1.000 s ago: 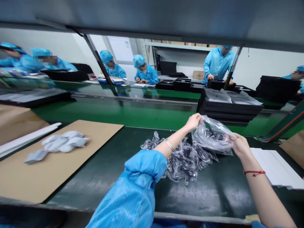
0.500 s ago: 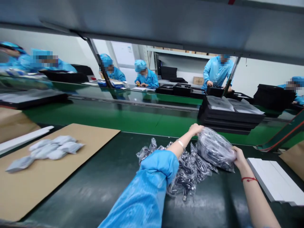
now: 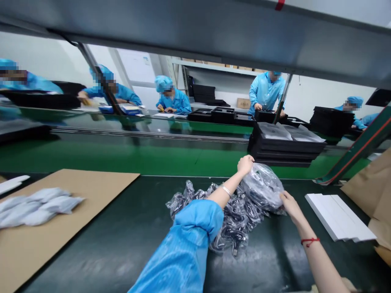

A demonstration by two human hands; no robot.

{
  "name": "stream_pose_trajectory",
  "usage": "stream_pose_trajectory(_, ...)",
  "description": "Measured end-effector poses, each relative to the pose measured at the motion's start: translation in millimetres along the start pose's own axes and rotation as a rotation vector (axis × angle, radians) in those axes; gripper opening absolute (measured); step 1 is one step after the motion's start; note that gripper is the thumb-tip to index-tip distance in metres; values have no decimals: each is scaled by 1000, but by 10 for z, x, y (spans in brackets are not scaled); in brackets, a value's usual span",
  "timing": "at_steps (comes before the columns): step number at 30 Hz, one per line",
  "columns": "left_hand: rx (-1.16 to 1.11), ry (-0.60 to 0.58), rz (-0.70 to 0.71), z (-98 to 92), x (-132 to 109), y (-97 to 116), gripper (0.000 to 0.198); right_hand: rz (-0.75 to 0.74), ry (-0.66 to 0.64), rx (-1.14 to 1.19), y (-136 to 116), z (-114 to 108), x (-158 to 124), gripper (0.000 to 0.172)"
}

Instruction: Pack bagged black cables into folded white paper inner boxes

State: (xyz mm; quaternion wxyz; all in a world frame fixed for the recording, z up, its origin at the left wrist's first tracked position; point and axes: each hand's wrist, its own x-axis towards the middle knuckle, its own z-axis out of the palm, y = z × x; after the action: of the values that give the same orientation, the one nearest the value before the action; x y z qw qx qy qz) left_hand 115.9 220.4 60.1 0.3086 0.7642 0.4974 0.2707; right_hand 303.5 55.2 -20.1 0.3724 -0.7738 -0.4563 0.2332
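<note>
A large clear plastic bag [image 3: 263,186] with dark contents, too blurred to name, is held up slightly tilted between my two hands. My left hand [image 3: 245,164] pinches its upper left edge, and my right hand [image 3: 288,202] grips its right edge. Under and to the left of it lies a heap of small clear bags with dark cables [image 3: 235,226] on the dark green work surface. A cable plug shows at the near end of the heap. My left forearm, in a blue sleeve, crosses in front of part of the heap.
White flat boxes [image 3: 339,217] lie to the right. At left, grey-white pouches [image 3: 45,203] rest on a cardboard sheet [image 3: 100,183]. Black trays [image 3: 284,150] are stacked on the green conveyor [image 3: 152,156]. A shelf [image 3: 195,36] hangs overhead. Several co-workers in blue sit or stand beyond.
The camera view has turned to the right, so most things appear further left. Both hands keep hold of the large bag, which stays above the heap's right side.
</note>
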Motion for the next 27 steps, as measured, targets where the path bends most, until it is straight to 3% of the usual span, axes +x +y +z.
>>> stream_pose_trajectory(5, -134, -16, -155, 11, 128, -87, 34, 56, -71, -10, -111, 76, -146, 38)
stream_pose_trajectory(9, -201, -13, -184, -131, 115, -199, 36, 65, -128, -47, -274, 247, -204, 37)
stream_pose_trajectory(13, -186, 82, -115, -480, 8, -236, 33, 31, -158, -90, -512, 263, -224, 33)
stream_pose_trajectory(16, -138, 196, 42, -926, -106, -152, 30, -85, -110, -113, -810, -38, -90, 30)
stream_pose_trajectory(20, -33, 405, 310, -1721, -274, 125, 17, -388, 151, -95, -1603, -737, 209, 16)
stream_pose_trajectory(24, 116, 571, 537, -2504, -450, 500, 15, -734, 457, -150, -2801, -1450, 323, 33)
stream_pose_trajectory(27, 236, 655, 656, -2949, -585, 742, 14, -925, 620, -250, -3688, -1899, 304, 42)
